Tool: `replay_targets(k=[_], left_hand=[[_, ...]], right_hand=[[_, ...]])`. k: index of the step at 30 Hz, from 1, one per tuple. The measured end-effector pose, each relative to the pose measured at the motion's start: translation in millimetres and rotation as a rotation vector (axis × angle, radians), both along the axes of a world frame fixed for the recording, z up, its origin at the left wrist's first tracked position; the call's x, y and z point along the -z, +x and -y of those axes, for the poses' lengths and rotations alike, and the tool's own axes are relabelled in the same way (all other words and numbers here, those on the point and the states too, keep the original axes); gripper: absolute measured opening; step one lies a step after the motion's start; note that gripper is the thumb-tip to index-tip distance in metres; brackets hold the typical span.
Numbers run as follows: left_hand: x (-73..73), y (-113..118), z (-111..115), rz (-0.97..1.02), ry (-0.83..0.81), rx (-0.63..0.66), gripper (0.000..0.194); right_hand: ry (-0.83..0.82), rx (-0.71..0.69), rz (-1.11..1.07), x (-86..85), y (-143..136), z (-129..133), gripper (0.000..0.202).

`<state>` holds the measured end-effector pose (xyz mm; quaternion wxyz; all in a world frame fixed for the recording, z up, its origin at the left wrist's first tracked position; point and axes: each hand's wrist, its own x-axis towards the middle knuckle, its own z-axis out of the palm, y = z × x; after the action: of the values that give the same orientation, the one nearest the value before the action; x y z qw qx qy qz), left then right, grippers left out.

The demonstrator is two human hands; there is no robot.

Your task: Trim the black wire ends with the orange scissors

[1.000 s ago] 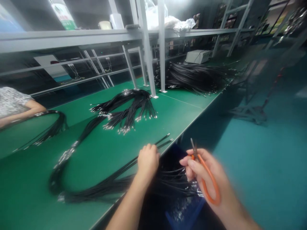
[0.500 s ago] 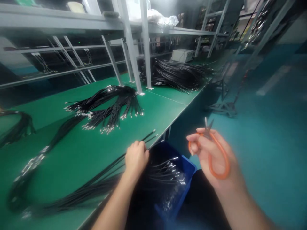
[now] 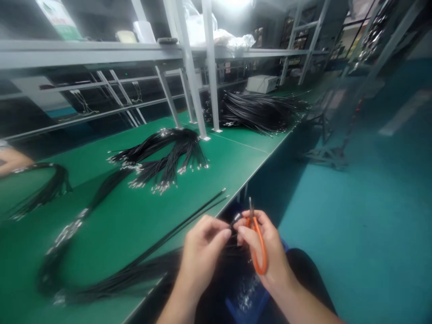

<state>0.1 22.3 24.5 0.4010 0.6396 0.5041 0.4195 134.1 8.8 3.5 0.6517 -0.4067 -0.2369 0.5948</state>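
My left hand (image 3: pixel 207 240) is closed, its thumb and forefinger pinching a black cable (image 3: pixel 235 219) near its end. Close beside it, my right hand (image 3: pixel 265 243) is wrapped round orange-handled scissors (image 3: pixel 260 252), blades pointing up. The right fingertips meet the cable's end, which has a pale tip. Under both hands a blue bin (image 3: pixel 248 306) holds small shiny bits, partly hidden by my arms. A bundle of black cables (image 3: pixel 135 274) runs from the green table (image 3: pixel 111 243) toward the bin. Two or so loose cables (image 3: pixel 189 220) lie apart from it.
More black cables with metal ends (image 3: pixel 168 153) lie mid-table, and a large pile (image 3: pixel 263 110) lies farther back. Metal posts (image 3: pixel 195 90) carry a shelf (image 3: pixel 101 51) above the table. At far left another person's arm (image 3: pixel 15 159) rests near a curved cable bundle (image 3: pixel 57 177).
My left hand has moved right and down, off the table edge, and now pinches a cable end. My right hand with the scissors has come left and down to meet it.
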Motion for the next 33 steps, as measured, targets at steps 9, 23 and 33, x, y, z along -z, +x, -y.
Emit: replay_targets(k=[9, 23, 33], left_hand=[[4.3, 3.8, 9.1, -0.023, -0.039, -0.012, 0.018], [2.0, 6.4, 15.8, -0.132, 0.053, -0.098, 0.015], [7.6, 3.1, 14.2, 0.19, -0.116, -0.011, 0.015]], right_hand=[[0.073, 0.031, -0.008, -12.3, -2.0, -0.6, 0.031], [0.026, -0.015, -0.061, -17.3, -2.3, -4.5, 0.028], [-0.03, -0.124, -0.296, -15.3, -9.9, -3.1, 0.021]])
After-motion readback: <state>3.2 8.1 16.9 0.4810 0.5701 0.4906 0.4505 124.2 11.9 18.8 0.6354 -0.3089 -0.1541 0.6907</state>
